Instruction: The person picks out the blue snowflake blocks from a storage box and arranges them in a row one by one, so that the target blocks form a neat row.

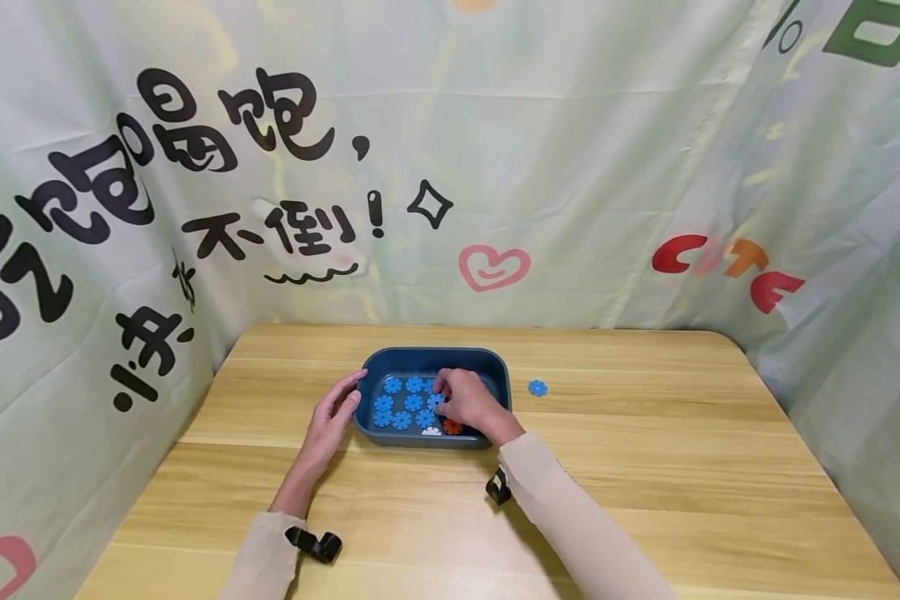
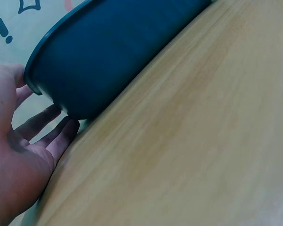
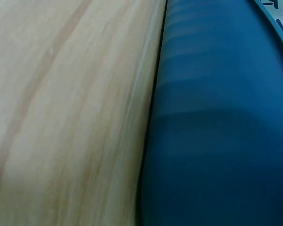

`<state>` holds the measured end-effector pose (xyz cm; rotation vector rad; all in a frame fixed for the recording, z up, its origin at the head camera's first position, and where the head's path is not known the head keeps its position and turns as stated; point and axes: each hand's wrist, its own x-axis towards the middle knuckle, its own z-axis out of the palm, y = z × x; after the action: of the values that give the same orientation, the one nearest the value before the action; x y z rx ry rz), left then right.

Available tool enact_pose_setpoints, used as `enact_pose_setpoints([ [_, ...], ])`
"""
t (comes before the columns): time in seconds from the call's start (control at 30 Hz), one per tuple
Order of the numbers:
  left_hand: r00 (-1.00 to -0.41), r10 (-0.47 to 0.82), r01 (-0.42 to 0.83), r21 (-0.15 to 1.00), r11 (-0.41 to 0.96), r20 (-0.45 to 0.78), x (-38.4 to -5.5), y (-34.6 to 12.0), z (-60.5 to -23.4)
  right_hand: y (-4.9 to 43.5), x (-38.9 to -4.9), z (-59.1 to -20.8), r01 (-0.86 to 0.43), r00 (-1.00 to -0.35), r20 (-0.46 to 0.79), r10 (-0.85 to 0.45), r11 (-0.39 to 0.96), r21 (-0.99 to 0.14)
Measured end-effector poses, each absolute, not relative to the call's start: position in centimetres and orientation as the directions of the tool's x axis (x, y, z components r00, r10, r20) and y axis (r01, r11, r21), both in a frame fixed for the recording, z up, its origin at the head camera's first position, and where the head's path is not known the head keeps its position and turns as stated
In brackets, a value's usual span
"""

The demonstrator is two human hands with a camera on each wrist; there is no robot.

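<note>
A dark blue tub (image 1: pixel 498 367) stands on the wooden table, with several blue notched plastic discs (image 1: pixel 414 403) lying flat on its floor. One red disc (image 1: pixel 452 427) and a partly hidden white disc (image 1: pixel 431 431) lie near its front wall. My left hand (image 1: pixel 333 417) rests against the tub's left end; in the left wrist view its fingertips (image 2: pixel 70 123) touch the outer wall and rim. My right hand (image 1: pixel 467 396) reaches inside over the right part, curled thumb and fingers at a blue disc (image 1: pixel 436 402). That hand hides part of the floor. The right wrist view shows only the tub's outer wall (image 3: pixel 217 141).
A single blue disc (image 1: pixel 537 388) lies on the table (image 1: pixel 645 433) to the right of the tub. A printed cloth (image 1: pixel 570 183) hangs behind the table and along both sides. Black wrist cameras (image 1: pixel 315 544) sit on both sleeves.
</note>
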<state>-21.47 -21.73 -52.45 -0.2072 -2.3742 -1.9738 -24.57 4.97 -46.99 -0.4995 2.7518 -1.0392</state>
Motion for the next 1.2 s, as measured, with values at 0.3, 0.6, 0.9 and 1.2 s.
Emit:
enact_pose_setpoints([
  [0.3, -0.988, 0.073, 0.149, 0.975, 0.164, 0.138, -21.5, -21.7, -52.6, 5.5, -24.3, -46.7, -0.278, -0.924, 0.025, -0.381, 0.625, -0.730],
  [0.6, -0.990, 0.078, 0.131, 0.978, 0.161, 0.120, -21.5, -21.7, -52.4, 6.2, -23.8, -45.8, -0.319, -0.920, 0.100, -0.379, 0.578, -0.751],
  [0.9, -0.989, 0.086, 0.136, 0.979, 0.155, 0.124, -20.7, -21.3, -51.1, 6.9, -23.0, -45.2, -0.352, -0.927, 0.204, -0.314, 0.543, -0.763],
  [1.2, -0.986, 0.071, 0.161, 0.973, 0.165, 0.151, -21.6, -21.8, -52.8, 8.4, -22.1, -44.6, -0.364, -0.926, 0.249, -0.284, 0.491, -0.792],
])
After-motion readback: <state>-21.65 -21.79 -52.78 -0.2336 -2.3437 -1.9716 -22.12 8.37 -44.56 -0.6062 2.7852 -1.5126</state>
